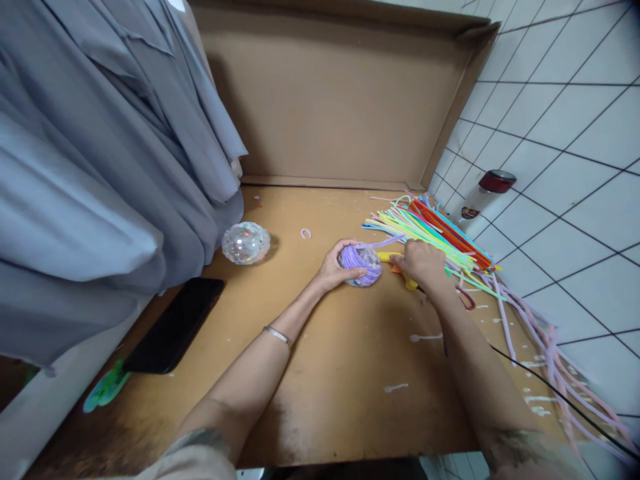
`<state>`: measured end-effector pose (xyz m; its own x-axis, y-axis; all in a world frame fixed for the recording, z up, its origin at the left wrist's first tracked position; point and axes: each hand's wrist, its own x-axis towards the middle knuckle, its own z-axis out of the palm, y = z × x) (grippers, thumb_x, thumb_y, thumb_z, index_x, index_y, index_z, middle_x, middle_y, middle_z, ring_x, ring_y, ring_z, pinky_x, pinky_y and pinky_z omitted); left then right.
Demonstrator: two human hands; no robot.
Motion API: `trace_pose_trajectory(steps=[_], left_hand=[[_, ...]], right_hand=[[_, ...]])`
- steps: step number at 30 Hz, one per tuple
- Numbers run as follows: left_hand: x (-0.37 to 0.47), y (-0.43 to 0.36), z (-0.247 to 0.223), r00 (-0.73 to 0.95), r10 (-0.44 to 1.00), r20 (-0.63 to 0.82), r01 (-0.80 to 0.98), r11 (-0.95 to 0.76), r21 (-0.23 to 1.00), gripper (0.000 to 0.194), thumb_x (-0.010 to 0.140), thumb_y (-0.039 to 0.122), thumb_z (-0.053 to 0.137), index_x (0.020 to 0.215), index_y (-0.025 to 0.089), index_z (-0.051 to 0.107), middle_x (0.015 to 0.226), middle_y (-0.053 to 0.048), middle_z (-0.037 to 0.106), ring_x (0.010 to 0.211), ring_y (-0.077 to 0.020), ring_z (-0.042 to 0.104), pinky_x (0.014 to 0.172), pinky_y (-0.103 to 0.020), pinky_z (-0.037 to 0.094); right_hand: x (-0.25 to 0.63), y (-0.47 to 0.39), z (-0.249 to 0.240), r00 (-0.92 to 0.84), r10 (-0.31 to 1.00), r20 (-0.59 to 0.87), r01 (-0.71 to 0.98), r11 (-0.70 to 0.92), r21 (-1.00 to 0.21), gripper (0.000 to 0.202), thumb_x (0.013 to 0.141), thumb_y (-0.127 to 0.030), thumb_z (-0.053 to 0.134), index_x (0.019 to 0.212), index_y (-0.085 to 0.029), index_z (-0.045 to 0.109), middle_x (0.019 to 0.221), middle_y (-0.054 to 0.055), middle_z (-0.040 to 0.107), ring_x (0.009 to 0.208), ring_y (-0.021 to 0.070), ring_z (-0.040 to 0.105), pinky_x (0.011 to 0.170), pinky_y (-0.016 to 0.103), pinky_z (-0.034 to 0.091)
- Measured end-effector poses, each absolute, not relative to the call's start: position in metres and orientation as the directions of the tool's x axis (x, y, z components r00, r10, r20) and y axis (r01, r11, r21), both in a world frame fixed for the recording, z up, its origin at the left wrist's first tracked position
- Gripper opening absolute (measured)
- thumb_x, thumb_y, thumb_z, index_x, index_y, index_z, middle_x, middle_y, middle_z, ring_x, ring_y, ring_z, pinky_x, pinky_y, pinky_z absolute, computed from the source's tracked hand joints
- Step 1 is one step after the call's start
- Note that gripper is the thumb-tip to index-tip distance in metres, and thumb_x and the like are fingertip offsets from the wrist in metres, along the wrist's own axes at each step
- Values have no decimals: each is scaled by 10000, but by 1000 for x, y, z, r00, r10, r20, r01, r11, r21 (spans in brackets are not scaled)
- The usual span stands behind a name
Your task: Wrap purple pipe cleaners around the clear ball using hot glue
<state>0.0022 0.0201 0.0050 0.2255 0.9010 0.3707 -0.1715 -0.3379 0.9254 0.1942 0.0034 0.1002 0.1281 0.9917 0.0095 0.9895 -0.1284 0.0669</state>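
Note:
My left hand (pixel 336 267) holds a clear ball partly wrapped in purple fuzzy strands (pixel 364 270), its thumb across the front. A loose purple strand (pixel 387 242) runs from the top of the ball toward my right hand (pixel 419 265). That hand is closed on a yellow tool (pixel 389 256), possibly a glue gun, with its tip close to the ball's right side. An orange part and a yellow end show below my fingers. The rest of the tool is hidden by the hand.
Colourful pipe cleaners (pixel 435 233) lie behind my right hand, near a red-lidded bottle (pixel 483 197). Left are a clear ball (pixel 246 243) and a black phone (pixel 174 325). Cardboard (pixel 340 100) stands behind; a grey cloth (pixel 125 133) hangs left. A black cable (pixel 545 380) runs right.

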Motion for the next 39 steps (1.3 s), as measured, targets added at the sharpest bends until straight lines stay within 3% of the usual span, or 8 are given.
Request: trace_pose_trajectory(steps=[2,5,8,11,18,25,33,39], left_hand=[[3,20,5,225,899,375,-161,-345,925,770,461,488,886,1085,165,572,1247,-123,584,1164,-269,559,1035,-382,404],[4,18,6,229,893,387,-144,-362,921,744,480,486,877,1084,165,582,1230,-118,596,1158,-270,566,1035,-393,408],[4,16,8,237,884,403,-123,-384,915,717,499,464,875,1088,173,587,1214,-109,605,1159,-267,566,1043,-402,404],[4,16,9,233,880,415,-108,-400,910,710,495,453,880,1083,174,597,1247,-118,581,1179,-269,551,1051,-400,396],[3,17,10,251,863,438,-104,-426,899,714,503,496,867,1080,171,599,1220,-121,593,1163,-269,556,1036,-395,402],[2,18,7,250,872,420,-111,-405,908,741,494,519,867,1084,167,589,1253,-131,578,1196,-280,542,1062,-408,378],[0,20,5,268,877,399,-141,-374,917,730,489,474,882,1089,180,588,1306,-127,546,1237,-281,518,1075,-394,364],[0,20,4,275,881,385,-150,-356,922,750,473,459,892,1095,180,578,1308,-133,543,1205,-282,540,1048,-400,388]], right_hand=[[189,-8,115,-56,993,106,992,67,-105,499,819,-442,605,1204,-124,605,1057,168,692,957,272,647,789,354,468],[178,-24,127,-351,906,235,797,421,-433,593,727,-391,710,1260,-170,573,996,85,705,858,210,646,764,306,469],[168,-31,127,-421,811,407,624,585,-519,330,777,-332,641,1063,-173,683,972,87,713,870,208,637,791,315,464],[166,-28,122,-329,847,418,608,529,-592,227,822,-297,542,861,-159,718,848,82,723,789,199,645,750,305,465],[180,-14,115,-137,934,330,622,340,-705,307,730,-411,590,742,-119,682,615,37,628,564,142,542,563,258,392],[179,-7,109,-168,979,115,382,173,-908,260,608,-402,638,653,-148,602,488,-25,517,452,102,459,465,241,373],[175,-5,104,-169,986,14,283,62,-957,251,522,-350,706,633,-142,620,495,-22,555,449,94,489,477,233,417],[174,-2,96,-215,976,23,291,86,-953,226,541,-352,699,602,-148,625,476,-15,556,458,97,488,485,231,403]])
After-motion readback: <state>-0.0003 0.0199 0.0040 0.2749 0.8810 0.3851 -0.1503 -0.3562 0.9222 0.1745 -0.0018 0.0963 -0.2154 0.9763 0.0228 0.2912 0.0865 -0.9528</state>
